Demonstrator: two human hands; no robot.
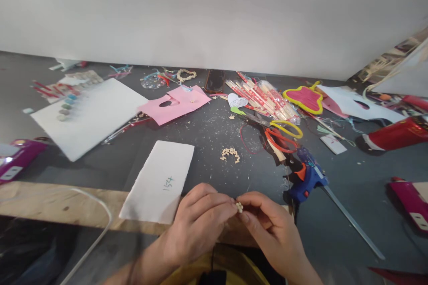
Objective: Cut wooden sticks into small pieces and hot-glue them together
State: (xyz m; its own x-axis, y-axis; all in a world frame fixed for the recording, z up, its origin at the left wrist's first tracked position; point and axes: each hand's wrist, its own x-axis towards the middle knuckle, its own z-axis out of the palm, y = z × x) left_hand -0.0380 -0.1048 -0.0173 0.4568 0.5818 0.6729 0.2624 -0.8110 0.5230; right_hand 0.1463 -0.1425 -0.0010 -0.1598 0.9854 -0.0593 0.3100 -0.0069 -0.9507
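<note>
My left hand (205, 218) and my right hand (272, 225) meet at the table's near edge, fingertips pinched together. Between them is a small cluster of pale, short wooden-looking pieces (239, 207), partly covered by the fingers. Just beyond, similar little pale pieces (230, 155) lie in a loose arc on the dark tabletop. To the left of my hands rests a white card (160, 182) with a green handwritten number. A blue glue gun (309, 176) lies on its side to the right, a clear glue stick (354, 222) extending from it.
Orange-and-yellow-handled scissors (281, 138) lie beyond the glue gun, near a bundle of wrapped chopsticks (264, 98). A pink paper cutout (175, 102), a phone (214, 81) and a white board (90, 116) are farther back. A red can (399, 133) lies at right. A white cable (100, 227) curves at lower left.
</note>
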